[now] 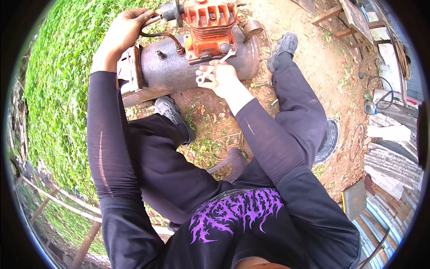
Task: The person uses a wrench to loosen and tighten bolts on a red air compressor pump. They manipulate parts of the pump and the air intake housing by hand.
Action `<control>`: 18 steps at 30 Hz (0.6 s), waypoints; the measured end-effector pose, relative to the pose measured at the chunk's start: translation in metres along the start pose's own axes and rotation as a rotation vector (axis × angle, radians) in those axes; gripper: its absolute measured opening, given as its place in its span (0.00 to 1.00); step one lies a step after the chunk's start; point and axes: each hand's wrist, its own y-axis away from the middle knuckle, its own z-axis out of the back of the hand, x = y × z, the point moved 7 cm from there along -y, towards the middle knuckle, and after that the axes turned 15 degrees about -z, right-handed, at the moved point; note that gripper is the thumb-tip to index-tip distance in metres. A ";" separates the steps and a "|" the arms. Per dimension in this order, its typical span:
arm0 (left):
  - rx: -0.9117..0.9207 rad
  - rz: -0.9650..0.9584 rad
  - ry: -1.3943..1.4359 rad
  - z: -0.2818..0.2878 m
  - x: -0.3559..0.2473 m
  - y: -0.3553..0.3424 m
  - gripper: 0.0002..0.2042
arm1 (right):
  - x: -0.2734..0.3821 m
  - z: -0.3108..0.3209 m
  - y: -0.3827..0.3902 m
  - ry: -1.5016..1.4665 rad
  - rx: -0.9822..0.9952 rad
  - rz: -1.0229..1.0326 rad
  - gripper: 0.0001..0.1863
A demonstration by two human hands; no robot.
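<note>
An old grey air compressor tank point(179, 69) lies on the dirt in front of me, with an orange pump head point(209, 24) on top. My right hand point(222, 78) is shut on a silver wrench point(215, 67), whose far end sits at the base of the orange pump. My left hand point(123, 31) reaches over the tank's left end and grips the dark pipe fitting point(163, 13) beside the pump. A curved copper tube point(163, 36) runs from there down to the pump base. My legs in dark trousers straddle the tank.
Green ground cover point(58, 89) fills the left side. A black round lid or tyre point(329, 141) lies by my right leg. Corrugated sheets point(394, 166), wooden frames point(349, 20) and a hose point(380, 87) lie at the right. Small tools point(260, 84) rest near the tank.
</note>
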 end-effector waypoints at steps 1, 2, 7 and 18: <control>-0.028 -0.006 0.015 0.001 0.003 -0.001 0.21 | -0.004 -0.002 0.001 0.000 0.080 -0.031 0.07; -0.063 -0.002 0.030 0.005 0.006 0.002 0.21 | -0.013 -0.004 0.005 0.007 0.162 -0.071 0.07; 0.019 -0.054 -0.112 0.001 -0.002 0.003 0.24 | 0.006 0.053 0.051 0.554 -0.075 0.041 0.12; -0.016 -0.039 -0.045 0.002 -0.003 0.006 0.19 | 0.149 0.081 0.065 1.466 -0.575 0.433 0.12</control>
